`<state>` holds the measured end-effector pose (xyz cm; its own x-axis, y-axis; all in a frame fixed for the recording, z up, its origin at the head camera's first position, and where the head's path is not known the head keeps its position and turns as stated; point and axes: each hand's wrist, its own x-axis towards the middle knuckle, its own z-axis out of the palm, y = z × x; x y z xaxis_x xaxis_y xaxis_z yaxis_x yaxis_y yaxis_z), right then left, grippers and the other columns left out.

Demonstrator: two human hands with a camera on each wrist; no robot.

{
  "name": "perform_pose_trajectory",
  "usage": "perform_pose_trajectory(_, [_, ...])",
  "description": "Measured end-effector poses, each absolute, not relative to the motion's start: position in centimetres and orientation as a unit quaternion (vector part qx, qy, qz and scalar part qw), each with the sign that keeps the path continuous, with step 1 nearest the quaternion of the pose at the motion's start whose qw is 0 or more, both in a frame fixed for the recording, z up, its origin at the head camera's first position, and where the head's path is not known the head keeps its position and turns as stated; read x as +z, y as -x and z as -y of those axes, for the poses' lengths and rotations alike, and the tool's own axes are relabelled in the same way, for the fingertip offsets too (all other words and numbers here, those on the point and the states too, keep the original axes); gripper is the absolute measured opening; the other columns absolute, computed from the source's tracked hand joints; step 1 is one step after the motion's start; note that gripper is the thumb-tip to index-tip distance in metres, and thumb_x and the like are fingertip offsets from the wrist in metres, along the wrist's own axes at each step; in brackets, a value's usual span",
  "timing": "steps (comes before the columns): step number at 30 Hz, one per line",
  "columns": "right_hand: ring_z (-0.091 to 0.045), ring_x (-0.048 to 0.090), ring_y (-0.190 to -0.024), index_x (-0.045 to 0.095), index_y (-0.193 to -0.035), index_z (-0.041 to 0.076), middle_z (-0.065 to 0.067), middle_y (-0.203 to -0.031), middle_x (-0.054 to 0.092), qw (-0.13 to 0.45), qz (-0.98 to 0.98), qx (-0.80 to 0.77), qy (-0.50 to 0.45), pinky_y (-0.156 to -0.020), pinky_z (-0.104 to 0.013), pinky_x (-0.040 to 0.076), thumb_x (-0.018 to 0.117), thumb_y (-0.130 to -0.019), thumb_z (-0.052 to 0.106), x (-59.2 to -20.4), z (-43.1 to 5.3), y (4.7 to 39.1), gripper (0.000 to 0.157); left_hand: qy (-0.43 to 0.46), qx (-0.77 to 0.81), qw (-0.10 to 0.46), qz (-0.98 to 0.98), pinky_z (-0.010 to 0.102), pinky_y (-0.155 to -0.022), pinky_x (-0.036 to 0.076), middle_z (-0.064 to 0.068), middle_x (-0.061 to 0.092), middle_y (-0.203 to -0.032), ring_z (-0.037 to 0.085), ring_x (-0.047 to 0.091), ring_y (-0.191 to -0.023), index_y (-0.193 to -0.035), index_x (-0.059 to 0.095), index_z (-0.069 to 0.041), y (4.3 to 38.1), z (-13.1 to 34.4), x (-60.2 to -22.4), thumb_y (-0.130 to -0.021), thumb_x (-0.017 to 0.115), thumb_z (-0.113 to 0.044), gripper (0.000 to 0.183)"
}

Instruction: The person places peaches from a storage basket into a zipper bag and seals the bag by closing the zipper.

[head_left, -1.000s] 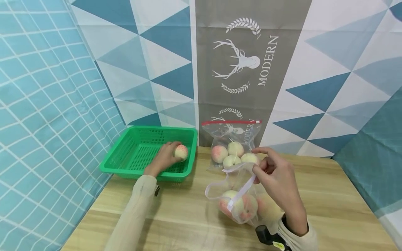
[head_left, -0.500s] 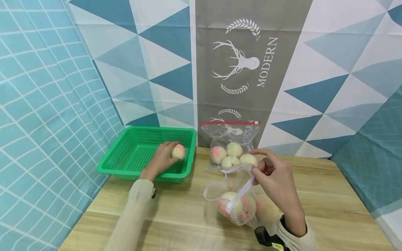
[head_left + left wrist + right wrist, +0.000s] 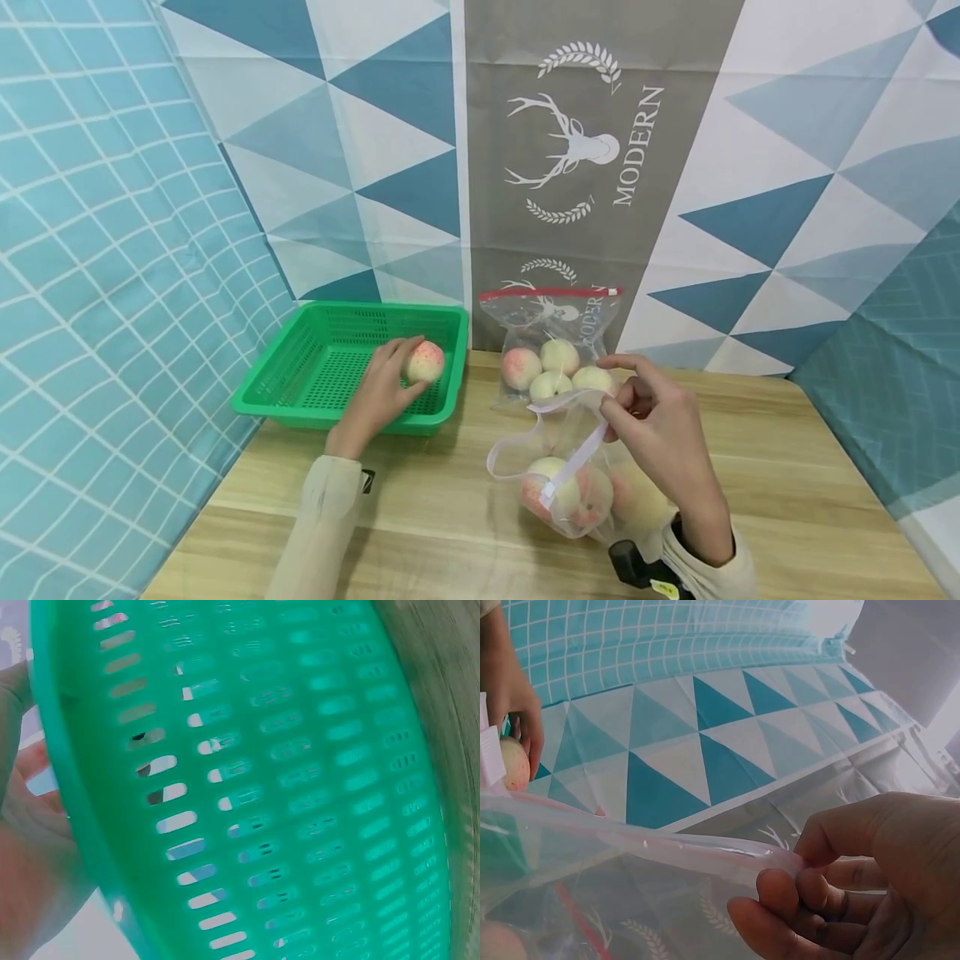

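Over the right part of a green plastic basket, my left hand grips a pink-and-cream peach between fingers and thumb. From the left wrist, the basket's slotted wall fills most of the view, with part of that hand behind its rim. My right hand pinches the white rim of a clear zip bag, whose mouth gapes to the left. Several peaches lie inside that bag. In the right wrist view, the bag's edge runs taut from the right hand's thumb and fingers.
Behind the held bag, a second clear bag with a red zip strip stands against the backdrop, several peaches in it. The wooden table meets patterned cloth at the back and a blue grid cloth on the left.
My left hand has drawn back slightly and turned with the peach, so more of the fruit shows. The right hand and its bag stay practically where they were.
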<state>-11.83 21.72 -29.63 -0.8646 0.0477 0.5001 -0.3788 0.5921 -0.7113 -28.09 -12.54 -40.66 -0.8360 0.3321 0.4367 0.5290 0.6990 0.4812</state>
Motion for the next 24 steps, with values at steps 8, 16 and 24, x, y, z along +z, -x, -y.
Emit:
perform_pose_trajectory(8, [-0.01, 0.057, -0.047, 0.066, -0.118, 0.018, 0.004, -0.061, 0.057, 0.236, 0.86, 0.443, -0.094, -0.048, -0.026, 0.051, 0.061, -0.084, -0.011, -29.6, -21.7, 11.8, 0.045, 0.24, -0.29, 0.195, 0.906, 0.056, -0.088, 0.051, 0.02, 0.058, -0.13, 0.039, 0.052, -0.119, -0.139, 0.055, -0.005, 26.3, 12.9, -38.9, -0.076, 0.088, -0.017, 0.072])
perform_pose_trajectory(16, [-0.01, 0.058, -0.048, 0.065, -0.12, 0.021, 0.004, -0.062, 0.057, 0.24, 0.861, 0.44, -0.089, -0.047, -0.026, 0.049, 0.061, -0.086, -0.009, -29.5, -21.9, 11.6, 0.045, 0.243, -0.273, 0.172, 0.915, 0.055, -0.09, 0.051, 0.019, 0.055, -0.133, 0.038, 0.049, -0.121, -0.14, 0.054, -0.007, 25.1, 13.1, -36.5, -0.079, 0.086, -0.021, 0.07])
perform_pose_trajectory(24, [-0.01, 0.058, -0.048, 0.065, -0.12, 0.022, 0.003, -0.062, 0.057, 0.231, 0.859, 0.447, -0.098, -0.049, -0.026, 0.051, 0.06, -0.085, -0.011, -29.5, -21.9, 11.5, 0.047, 0.245, -0.266, 0.168, 0.917, 0.055, -0.09, 0.052, 0.017, 0.055, -0.134, 0.036, 0.048, -0.124, -0.141, 0.054, -0.009, 23.5, 13.0, -35.5, -0.08, 0.085, -0.028, 0.071])
